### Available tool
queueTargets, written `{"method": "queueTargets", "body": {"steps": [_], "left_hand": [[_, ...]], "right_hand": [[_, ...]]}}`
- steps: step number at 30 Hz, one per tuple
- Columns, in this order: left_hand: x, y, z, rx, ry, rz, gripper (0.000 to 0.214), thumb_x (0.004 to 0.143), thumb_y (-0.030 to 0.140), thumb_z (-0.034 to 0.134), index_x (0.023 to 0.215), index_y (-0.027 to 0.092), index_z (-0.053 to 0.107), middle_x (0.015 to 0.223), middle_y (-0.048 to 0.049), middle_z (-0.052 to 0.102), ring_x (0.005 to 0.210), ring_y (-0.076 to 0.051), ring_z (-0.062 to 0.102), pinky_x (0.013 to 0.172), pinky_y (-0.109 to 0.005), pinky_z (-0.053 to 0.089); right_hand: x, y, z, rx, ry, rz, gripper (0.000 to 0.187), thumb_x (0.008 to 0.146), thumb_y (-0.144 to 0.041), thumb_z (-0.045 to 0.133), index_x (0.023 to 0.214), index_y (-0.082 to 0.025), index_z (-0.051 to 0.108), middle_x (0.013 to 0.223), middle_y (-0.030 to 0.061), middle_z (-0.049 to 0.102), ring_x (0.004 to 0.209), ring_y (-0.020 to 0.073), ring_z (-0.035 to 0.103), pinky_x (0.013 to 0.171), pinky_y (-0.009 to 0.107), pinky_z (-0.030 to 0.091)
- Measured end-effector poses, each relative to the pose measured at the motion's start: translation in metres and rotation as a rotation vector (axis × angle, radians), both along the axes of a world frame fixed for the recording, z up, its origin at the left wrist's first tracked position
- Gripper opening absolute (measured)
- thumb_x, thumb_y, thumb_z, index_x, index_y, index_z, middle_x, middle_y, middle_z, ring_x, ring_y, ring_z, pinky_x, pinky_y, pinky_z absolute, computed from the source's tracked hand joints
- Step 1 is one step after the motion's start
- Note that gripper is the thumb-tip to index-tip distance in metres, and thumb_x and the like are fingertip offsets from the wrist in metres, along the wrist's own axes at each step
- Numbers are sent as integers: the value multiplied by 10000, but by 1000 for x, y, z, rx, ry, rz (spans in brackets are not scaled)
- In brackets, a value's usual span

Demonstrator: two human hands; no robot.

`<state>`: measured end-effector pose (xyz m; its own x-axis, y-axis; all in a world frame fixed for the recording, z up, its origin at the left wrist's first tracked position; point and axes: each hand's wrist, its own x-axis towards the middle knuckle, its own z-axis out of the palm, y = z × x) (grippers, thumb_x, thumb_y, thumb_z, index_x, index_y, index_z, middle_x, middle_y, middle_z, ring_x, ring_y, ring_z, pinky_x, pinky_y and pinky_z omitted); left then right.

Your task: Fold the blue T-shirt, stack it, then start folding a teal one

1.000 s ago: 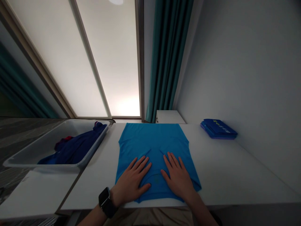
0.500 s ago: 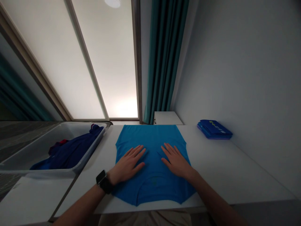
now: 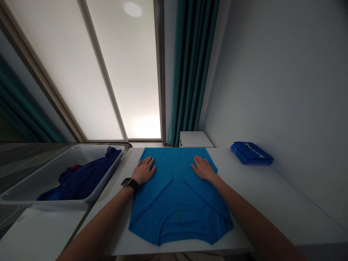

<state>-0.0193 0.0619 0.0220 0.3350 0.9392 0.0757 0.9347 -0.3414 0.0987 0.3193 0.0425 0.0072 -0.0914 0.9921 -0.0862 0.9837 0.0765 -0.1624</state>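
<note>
A bright blue T-shirt (image 3: 179, 192) lies flat on the white table, its neckline toward me and its sleeves folded inward over the body. My left hand (image 3: 144, 170) rests palm down on the shirt's left side, fingers stretched out and pointing away from me. On the opposite side, my right hand (image 3: 202, 168) presses flat near the shirt's right edge, fingers spread. Neither hand grasps the fabric. A black watch (image 3: 130, 184) is on my left wrist.
To the left stands a translucent plastic bin (image 3: 89, 197) with dark blue and red clothes (image 3: 81, 181) inside. A stack of folded blue garments (image 3: 252, 153) sits on the white table (image 3: 261, 203) at the right, by the wall. Beyond the table is a white cabinet (image 3: 195, 139).
Both hands have slid apart and farther from me, from the shirt's middle toward its sides. The folded sleeves now show uncovered. The view has tilted slightly.
</note>
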Motion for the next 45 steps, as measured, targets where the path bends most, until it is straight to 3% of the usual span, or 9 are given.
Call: {"method": "queueTargets", "body": {"steps": [5, 21, 40, 45], "left_hand": [[0, -2, -2, -34, 6, 1, 616, 994, 488, 217, 1504, 158, 317, 1573, -93, 282, 1463, -232, 219, 1188, -458, 178], [1, -27, -6, -26, 26, 40, 612, 990, 487, 204, 1502, 173, 326, 1579, -77, 264, 1467, -225, 207, 1185, -458, 177], [2, -29, -3, 26, 9, 34, 586, 982, 470, 256, 1471, 179, 392, 1542, -84, 350, 1441, -244, 284, 1180, -472, 221], [0, -32, -2, 82, -18, 11, 551, 983, 465, 294, 1443, 197, 437, 1501, -92, 425, 1405, -255, 360, 1173, -482, 249]], "right_hand": [[1, -2, -7, 17, 1, 3, 791, 943, -632, 30, 1549, -139, 154, 1619, 58, 120, 1486, 190, 60, 1192, 414, -7], [0, -29, -1, 24, -23, 10, 757, 958, -589, 77, 1541, -120, 189, 1612, 65, 159, 1482, 203, 95, 1197, 432, 29], [2, -29, -5, 48, 6, 9, 748, 959, -608, 60, 1543, -162, 199, 1612, 50, 161, 1483, 199, 95, 1200, 436, 28], [5, -31, -7, 146, 58, 14, 697, 977, -576, 105, 1527, -178, 264, 1606, 42, 194, 1476, 189, 139, 1205, 419, 59]]}}
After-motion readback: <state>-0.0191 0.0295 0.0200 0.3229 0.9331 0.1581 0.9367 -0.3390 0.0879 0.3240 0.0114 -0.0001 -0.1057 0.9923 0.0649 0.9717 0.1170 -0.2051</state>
